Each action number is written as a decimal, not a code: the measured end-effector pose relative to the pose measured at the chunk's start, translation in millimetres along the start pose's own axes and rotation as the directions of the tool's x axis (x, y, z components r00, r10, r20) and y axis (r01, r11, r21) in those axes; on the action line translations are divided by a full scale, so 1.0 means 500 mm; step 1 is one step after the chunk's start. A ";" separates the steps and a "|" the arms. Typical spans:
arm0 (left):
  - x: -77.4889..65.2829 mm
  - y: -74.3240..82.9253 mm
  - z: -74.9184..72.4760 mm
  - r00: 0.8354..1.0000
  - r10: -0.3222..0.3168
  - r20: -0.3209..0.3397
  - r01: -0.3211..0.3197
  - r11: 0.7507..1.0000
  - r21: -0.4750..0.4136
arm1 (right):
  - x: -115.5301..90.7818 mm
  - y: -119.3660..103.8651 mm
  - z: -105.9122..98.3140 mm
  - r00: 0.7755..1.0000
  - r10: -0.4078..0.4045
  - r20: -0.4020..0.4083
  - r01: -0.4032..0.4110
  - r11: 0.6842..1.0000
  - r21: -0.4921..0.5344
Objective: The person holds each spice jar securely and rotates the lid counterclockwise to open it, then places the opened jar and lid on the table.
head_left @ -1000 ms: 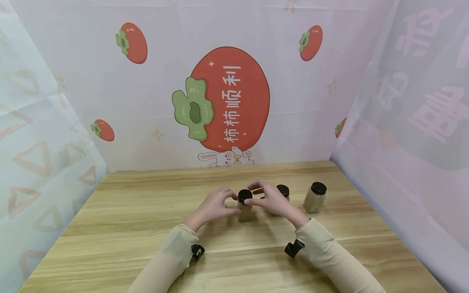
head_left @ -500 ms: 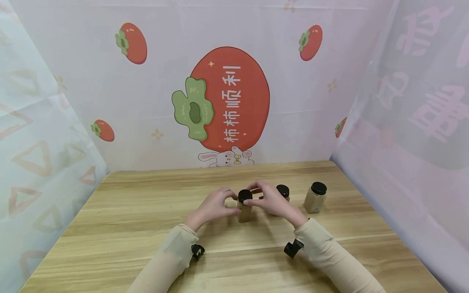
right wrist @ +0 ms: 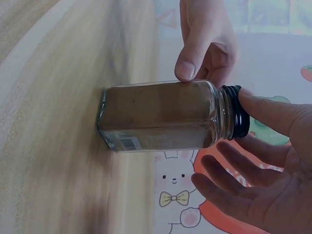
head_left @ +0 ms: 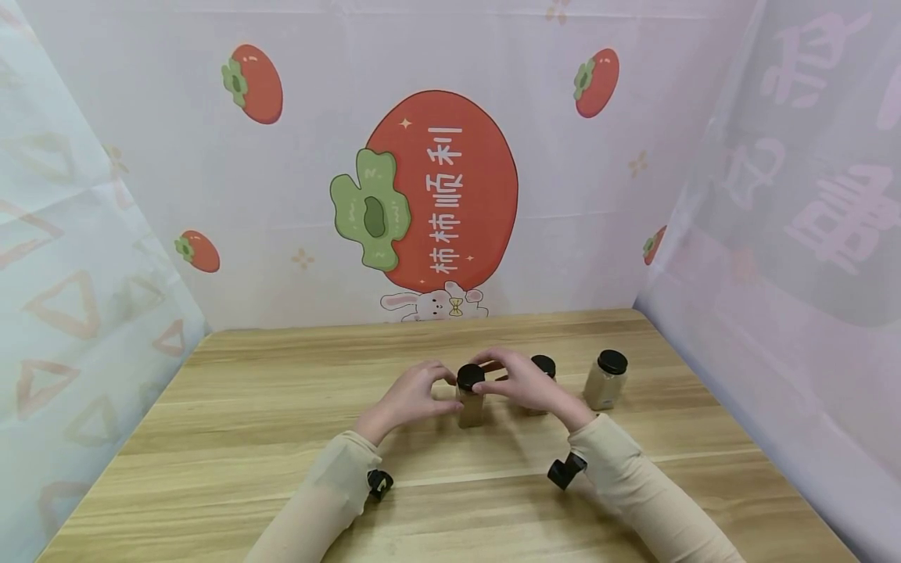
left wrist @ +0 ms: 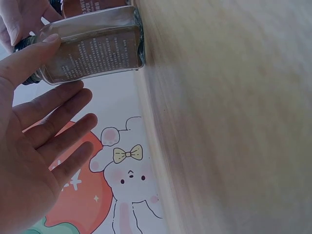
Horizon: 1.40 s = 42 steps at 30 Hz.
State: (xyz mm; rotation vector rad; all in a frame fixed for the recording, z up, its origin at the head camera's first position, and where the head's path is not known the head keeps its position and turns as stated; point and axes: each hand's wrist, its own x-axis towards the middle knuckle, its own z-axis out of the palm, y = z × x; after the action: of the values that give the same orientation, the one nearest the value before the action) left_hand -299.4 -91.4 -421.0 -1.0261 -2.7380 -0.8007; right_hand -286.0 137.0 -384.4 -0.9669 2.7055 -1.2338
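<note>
A glass spice jar (head_left: 471,410) of brown powder stands upright on the table, its black screw lid (head_left: 471,377) on top. My left hand (head_left: 411,395) holds the glass body between thumb and forefinger; the left wrist view shows its other fingers spread loosely beside the jar (left wrist: 100,53). From the right, my right hand (head_left: 524,383) pinches the lid. In the right wrist view, the thumb lies on one side of the lid (right wrist: 240,114) and the forefinger is partly hidden at the other. Some threads show below the lid.
A second black-lidded jar (head_left: 543,366), partly hidden by my right hand, stands just to its right. Farther right is a third jar (head_left: 605,383) with pale contents. The wooden table (head_left: 281,438) meets a printed cloth backdrop (head_left: 303,156) behind and at both sides.
My right hand has turned slightly at the lid, its thumb and wrist shifting a little to the right. The left hand and the jar stay in place.
</note>
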 end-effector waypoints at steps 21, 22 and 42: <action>-0.001 -0.001 -0.001 1.000 0.007 -0.008 -0.007 1.000 0.012 | 0.001 0.011 -0.005 0.999 -0.025 0.049 0.025 1.000 0.006; -0.001 -0.001 -0.001 1.000 0.010 -0.010 -0.010 1.000 0.015 | 0.001 0.011 -0.005 0.999 -0.027 0.043 0.027 1.000 0.003; -0.003 0.001 -0.001 1.000 0.001 -0.008 -0.001 1.000 -0.013 | -0.003 0.003 0.024 0.990 0.091 -0.108 -0.089 0.996 0.027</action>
State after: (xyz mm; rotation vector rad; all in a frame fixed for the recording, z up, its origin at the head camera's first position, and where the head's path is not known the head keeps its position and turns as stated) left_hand -298.0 -92.4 -420.6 -1.0245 -2.7287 -0.8213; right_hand -282.3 130.2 -394.1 -0.7877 2.7758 -1.3343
